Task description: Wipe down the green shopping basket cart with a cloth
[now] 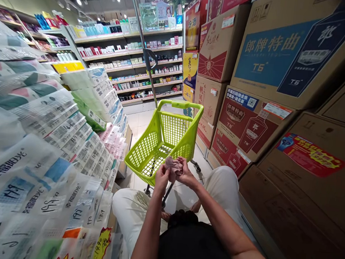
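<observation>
Both my hands meet over the near edge of a lime-green shopping basket cart (177, 126). Between them is a small crumpled mauve cloth (174, 166). My left hand (162, 176) pinches its left side with thumb and fingers. On the other side my right hand (186, 174) grips the cloth, its fingers curled around the edge. The cart's two-tier mesh basket tilts toward me, and dark wheels show beneath it. A tall metal pole with a black handle (150, 60) rises behind the cart.
Stacked plastic-wrapped paper packs (78, 137) with handwritten prices crowd the left. Printed cardboard cartons (251, 124) form a wall on the right. Shelves of small boxed goods (130, 63) stand at the back. My knees in white trousers (223, 186) flank the cart's near end.
</observation>
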Tool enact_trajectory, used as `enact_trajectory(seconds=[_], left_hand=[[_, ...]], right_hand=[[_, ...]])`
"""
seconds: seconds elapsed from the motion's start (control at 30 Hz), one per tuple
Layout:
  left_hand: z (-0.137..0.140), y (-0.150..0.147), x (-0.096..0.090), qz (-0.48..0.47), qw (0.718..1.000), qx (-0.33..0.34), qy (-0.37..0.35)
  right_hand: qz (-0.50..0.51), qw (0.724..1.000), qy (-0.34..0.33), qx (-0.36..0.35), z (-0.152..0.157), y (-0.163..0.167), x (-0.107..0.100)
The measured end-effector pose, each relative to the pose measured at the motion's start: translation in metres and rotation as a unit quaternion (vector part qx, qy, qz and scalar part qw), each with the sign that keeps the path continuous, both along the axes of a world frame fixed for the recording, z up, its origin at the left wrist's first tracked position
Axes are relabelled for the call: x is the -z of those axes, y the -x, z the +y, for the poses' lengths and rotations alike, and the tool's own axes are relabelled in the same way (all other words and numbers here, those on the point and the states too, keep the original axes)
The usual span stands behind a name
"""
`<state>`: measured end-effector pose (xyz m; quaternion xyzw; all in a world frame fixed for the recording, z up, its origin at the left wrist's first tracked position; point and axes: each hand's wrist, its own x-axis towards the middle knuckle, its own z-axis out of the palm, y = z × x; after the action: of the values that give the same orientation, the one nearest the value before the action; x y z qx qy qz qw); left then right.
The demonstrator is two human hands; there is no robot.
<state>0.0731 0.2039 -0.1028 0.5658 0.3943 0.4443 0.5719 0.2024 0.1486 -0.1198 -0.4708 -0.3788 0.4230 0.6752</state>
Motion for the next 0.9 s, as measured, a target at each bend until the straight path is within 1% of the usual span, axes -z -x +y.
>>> enact_trajectory(seconds=[0.1, 0.17, 0.2, 0.27, 0.33, 0.43, 0.5, 0.57, 0.6, 0.67, 0.73, 0.77, 0.8, 0.83, 0.87, 0.9], left_hand=[[0.005, 0.002, 0.003, -0.066, 0.996, -0.042, 0.041], [0.003, 0.001, 0.001, -0.091, 0.992, -0.067, 0.058], [0.002, 0.0, -0.001, -0.092, 0.991, -0.072, 0.058], [-0.003, -0.002, -0.005, -0.085, 0.993, -0.066, 0.042], [-0.007, -0.004, -0.007, -0.092, 0.994, -0.052, 0.042], [-0.009, -0.003, -0.01, -0.122, 0.988, -0.036, 0.089], [-0.008, -0.001, -0.011, -0.125, 0.984, -0.045, 0.123], [-0.008, 0.001, -0.012, -0.086, 0.986, -0.046, 0.134], [-0.009, 0.002, -0.013, -0.051, 0.99, -0.037, 0.128], [-0.01, 0.004, -0.016, 0.023, 0.994, -0.011, 0.103], [-0.01, 0.012, -0.023, 0.06, 0.995, 0.001, 0.077], [-0.008, 0.018, -0.027, 0.069, 0.996, -0.011, 0.059], [-0.004, 0.027, -0.03, 0.081, 0.996, -0.031, 0.037], [0.0, 0.037, -0.034, 0.098, 0.993, -0.069, 0.002], [0.006, 0.048, -0.035, 0.171, 0.973, -0.133, -0.085], [0.011, 0.06, -0.036, 0.25, 0.94, -0.175, -0.15]], right_hand=[[0.069, 0.995, 0.018, -0.075, -0.005, -0.004, 0.004], [0.139, 0.983, 0.034, -0.116, -0.007, -0.003, 0.0], [0.171, 0.977, 0.04, -0.122, -0.006, 0.0, -0.003], [0.214, 0.97, 0.047, -0.105, -0.004, 0.008, -0.011], [0.227, 0.97, 0.056, -0.073, -0.001, 0.016, -0.017], [0.208, 0.974, 0.057, -0.066, 0.001, 0.025, -0.02], [0.175, 0.983, 0.03, -0.04, 0.0, 0.026, -0.019], [0.131, 0.991, -0.013, 0.004, -0.003, 0.026, -0.02], [0.114, 0.993, -0.036, 0.015, -0.005, 0.025, -0.021], [0.109, 0.992, -0.07, -0.002, -0.006, 0.023, -0.024], [0.146, 0.985, -0.083, -0.025, -0.005, 0.021, -0.026], [0.172, 0.982, -0.08, -0.02, -0.003, 0.019, -0.024], [0.194, 0.978, -0.071, 0.001, -0.001, 0.018, -0.021], [0.209, 0.976, -0.058, 0.036, 0.002, 0.017, -0.016], [0.216, 0.973, -0.039, 0.077, 0.005, 0.017, -0.01], [0.217, 0.969, -0.012, 0.12, 0.008, 0.018, -0.002]])
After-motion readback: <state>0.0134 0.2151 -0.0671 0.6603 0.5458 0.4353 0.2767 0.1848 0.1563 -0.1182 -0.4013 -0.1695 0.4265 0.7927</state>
